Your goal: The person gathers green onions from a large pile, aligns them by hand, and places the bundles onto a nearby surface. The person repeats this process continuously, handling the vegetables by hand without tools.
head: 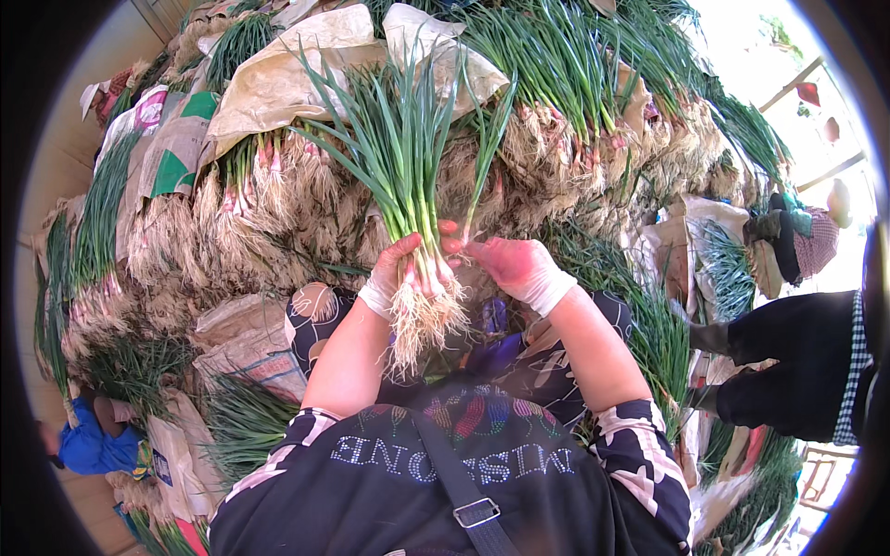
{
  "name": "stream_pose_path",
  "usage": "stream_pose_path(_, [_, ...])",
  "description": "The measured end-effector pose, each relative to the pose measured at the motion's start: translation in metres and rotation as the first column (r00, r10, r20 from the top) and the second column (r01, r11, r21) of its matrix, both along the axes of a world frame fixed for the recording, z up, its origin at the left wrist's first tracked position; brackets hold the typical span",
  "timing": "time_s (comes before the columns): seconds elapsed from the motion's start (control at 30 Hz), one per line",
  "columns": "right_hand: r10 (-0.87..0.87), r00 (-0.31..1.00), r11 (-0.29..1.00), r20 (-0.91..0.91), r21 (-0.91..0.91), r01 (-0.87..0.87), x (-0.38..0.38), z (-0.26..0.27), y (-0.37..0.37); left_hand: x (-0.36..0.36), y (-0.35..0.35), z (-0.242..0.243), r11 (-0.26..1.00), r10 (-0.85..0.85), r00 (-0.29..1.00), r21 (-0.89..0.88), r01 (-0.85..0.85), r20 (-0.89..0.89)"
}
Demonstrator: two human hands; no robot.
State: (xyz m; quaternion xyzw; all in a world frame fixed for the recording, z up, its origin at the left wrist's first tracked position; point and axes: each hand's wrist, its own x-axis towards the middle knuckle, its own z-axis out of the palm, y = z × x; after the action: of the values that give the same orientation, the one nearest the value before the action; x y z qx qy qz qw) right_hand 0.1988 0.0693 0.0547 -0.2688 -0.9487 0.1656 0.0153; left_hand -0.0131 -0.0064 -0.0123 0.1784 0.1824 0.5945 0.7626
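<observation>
My left hand is closed around a bunch of green garlic, just above the pinkish bulbs. The leaves fan away from me, while pale stringy roots hang toward my lap. Close on the right, my right hand pinches a single green garlic stalk near its root end, its leaves pointing up beside the bunch. A thin whitish glove or wrap covers each wrist. Fingertips of the left hand show behind the bunch; its palm is partly hidden by the stalks.
Stacked green garlic rises before me, partly under beige woven sacks. Loose leaves lie to my right, and a sack to my left. A person in dark trousers stands at right; a person in blue is at left.
</observation>
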Motion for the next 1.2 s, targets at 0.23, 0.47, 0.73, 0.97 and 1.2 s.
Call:
stream_pose_path(0.23, [-0.172,0.978,0.931,-0.116,-0.343,0.123,-0.008,0.008,-0.024,0.0,-0.004,0.012,0.997,-0.046,0.994,0.062,0.04,0.098])
stream_pose_path(0.47, [-0.544,0.787,0.235,-0.291,-0.953,-0.19,-0.008,-0.025,0.018,0.005,-0.011,0.02,0.995,-0.064,0.973,0.089,0.045,0.22])
stream_pose_path(0.73, [-0.099,0.969,0.534,-0.225,-0.834,-0.139,-0.02,-0.028,0.032,-0.012,-0.011,0.003,0.999,-0.028,0.999,-0.02,0.029,0.02])
stream_pose_path(0.97, [-0.532,0.843,0.817,-0.074,-0.308,0.488,-0.03,-0.069,0.051,-0.011,-0.009,-0.001,0.99,-0.114,0.993,-0.083,0.116,0.026])
stream_pose_path(1.2, [-0.842,0.521,0.117,-0.138,-0.99,-0.074,-0.025,-0.103,0.005,-0.002,-0.007,-0.003,0.993,-0.07,0.989,-0.1,0.057,-0.131])
